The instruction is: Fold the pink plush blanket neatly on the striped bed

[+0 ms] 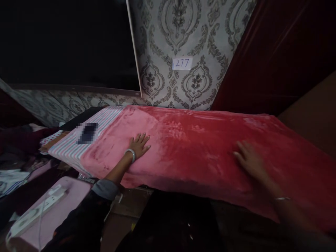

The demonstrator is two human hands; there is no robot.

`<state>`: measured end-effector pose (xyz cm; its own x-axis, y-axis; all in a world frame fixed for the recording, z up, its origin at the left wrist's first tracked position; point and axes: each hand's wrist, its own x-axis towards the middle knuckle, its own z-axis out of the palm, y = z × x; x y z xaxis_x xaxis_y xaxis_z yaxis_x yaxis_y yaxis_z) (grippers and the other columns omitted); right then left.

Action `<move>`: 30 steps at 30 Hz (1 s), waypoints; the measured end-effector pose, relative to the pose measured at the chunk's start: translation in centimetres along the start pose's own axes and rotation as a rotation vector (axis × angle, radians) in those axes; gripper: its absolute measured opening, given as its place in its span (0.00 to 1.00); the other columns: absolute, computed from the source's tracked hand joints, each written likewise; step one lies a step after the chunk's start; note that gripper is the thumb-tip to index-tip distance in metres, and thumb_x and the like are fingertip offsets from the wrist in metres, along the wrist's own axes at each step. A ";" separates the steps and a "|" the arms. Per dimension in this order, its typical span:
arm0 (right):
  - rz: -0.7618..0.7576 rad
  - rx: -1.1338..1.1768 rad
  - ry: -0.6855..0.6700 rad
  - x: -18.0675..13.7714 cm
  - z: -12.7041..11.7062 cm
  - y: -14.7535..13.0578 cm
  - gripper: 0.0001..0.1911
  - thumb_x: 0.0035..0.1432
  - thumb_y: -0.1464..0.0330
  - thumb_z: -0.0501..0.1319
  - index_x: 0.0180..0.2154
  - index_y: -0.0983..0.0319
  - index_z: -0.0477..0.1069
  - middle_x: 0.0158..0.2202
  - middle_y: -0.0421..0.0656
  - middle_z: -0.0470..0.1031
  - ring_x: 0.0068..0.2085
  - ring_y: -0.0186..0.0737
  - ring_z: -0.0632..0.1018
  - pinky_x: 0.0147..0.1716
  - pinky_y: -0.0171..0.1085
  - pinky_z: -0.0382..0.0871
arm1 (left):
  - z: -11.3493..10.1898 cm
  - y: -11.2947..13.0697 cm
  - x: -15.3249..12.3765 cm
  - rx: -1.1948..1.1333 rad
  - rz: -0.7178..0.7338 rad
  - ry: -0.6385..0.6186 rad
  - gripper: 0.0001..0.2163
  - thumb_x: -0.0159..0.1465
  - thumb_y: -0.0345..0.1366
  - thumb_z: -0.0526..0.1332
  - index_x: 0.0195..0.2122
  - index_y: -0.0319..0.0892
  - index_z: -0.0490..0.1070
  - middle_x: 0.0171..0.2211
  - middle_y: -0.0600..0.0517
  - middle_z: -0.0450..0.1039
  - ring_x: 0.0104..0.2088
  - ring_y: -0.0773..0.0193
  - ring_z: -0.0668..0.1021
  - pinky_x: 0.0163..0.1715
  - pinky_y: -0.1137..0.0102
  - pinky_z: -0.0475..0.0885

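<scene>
A plush red blanket (pixel 194 140) covers a long raised surface in front of me. My left hand (pixel 139 144) lies flat on its left part, fingers spread, a silver bangle on the wrist. My right hand (pixel 248 159) rests flat on the blanket's right part with fingers stretched out, slightly blurred, a thin bangle on that wrist. Neither hand holds anything. At the left end a striped cloth (pixel 70 145) shows from under the blanket, with a dark flat object (pixel 88 133) lying on it.
A white power strip (pixel 36 211) with a cable lies on a pink surface at the lower left. Patterned wallpaper with a "277" label (pixel 182 63) stands behind. A dark red curtain (pixel 275 52) hangs at the right. Cluttered fabrics (pixel 15 175) lie at the far left.
</scene>
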<state>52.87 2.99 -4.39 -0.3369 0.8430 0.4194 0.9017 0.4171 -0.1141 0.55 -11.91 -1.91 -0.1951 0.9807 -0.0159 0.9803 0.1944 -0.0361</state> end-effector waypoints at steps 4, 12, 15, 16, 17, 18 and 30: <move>-0.280 0.156 -0.262 2.6 0.9 -14.9 0.34 0.69 0.54 0.44 0.71 0.58 0.55 0.73 0.49 0.51 0.73 0.52 0.53 0.68 0.59 0.52 | -0.4 0.2 -0.1 0.004 -0.002 -0.014 0.29 0.73 0.47 0.48 0.74 0.50 0.48 0.75 0.48 0.41 0.74 0.47 0.47 0.68 0.42 0.49; -0.351 0.166 -0.505 4.9 2.7 -27.7 0.35 0.72 0.51 0.45 0.74 0.57 0.46 0.76 0.47 0.37 0.74 0.54 0.42 0.70 0.60 0.39 | -0.4 0.0 0.0 0.023 -0.002 -0.011 0.29 0.73 0.47 0.46 0.74 0.50 0.48 0.75 0.47 0.42 0.74 0.47 0.49 0.68 0.42 0.51; -0.469 0.197 -0.549 3.4 2.9 -27.1 0.34 0.73 0.49 0.43 0.73 0.55 0.48 0.75 0.46 0.40 0.74 0.53 0.43 0.70 0.59 0.38 | -0.2 -0.1 0.1 0.032 0.002 -0.001 0.29 0.73 0.48 0.46 0.74 0.50 0.48 0.75 0.48 0.41 0.74 0.47 0.48 0.68 0.42 0.51; -0.510 0.213 -0.562 2.7 2.6 -26.8 0.35 0.73 0.49 0.43 0.73 0.55 0.48 0.75 0.46 0.41 0.74 0.53 0.44 0.70 0.58 0.39 | -0.1 -0.1 0.2 0.034 0.005 0.004 0.29 0.73 0.47 0.46 0.74 0.50 0.48 0.75 0.48 0.41 0.74 0.47 0.48 0.68 0.42 0.51; -0.552 0.230 -0.577 2.0 2.3 -26.6 0.36 0.72 0.48 0.44 0.73 0.55 0.47 0.75 0.46 0.41 0.74 0.53 0.44 0.70 0.57 0.39 | -0.1 -0.1 0.2 0.036 0.006 0.008 0.29 0.73 0.47 0.46 0.74 0.50 0.48 0.75 0.48 0.41 0.74 0.47 0.48 0.68 0.42 0.51; -0.597 0.250 -0.593 1.4 1.8 -26.3 0.36 0.72 0.47 0.45 0.73 0.55 0.47 0.75 0.45 0.41 0.74 0.53 0.44 0.71 0.57 0.39 | -0.1 -0.1 0.2 0.038 0.006 0.011 0.29 0.73 0.47 0.46 0.74 0.50 0.48 0.75 0.48 0.41 0.74 0.47 0.48 0.68 0.42 0.51; -0.519 0.226 -0.542 -0.7 -0.3 -20.9 0.37 0.72 0.48 0.48 0.73 0.59 0.47 0.75 0.49 0.40 0.74 0.52 0.45 0.71 0.54 0.40 | -0.7 -0.1 0.5 0.084 -0.007 -0.002 0.28 0.73 0.45 0.46 0.74 0.48 0.48 0.75 0.48 0.42 0.74 0.48 0.49 0.68 0.45 0.53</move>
<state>34.29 -6.38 -2.04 -0.8380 0.5452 -0.0220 0.5351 0.8134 -0.2282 0.34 -11.39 -1.18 -0.2024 0.9792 -0.0168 0.9726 0.1990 -0.1199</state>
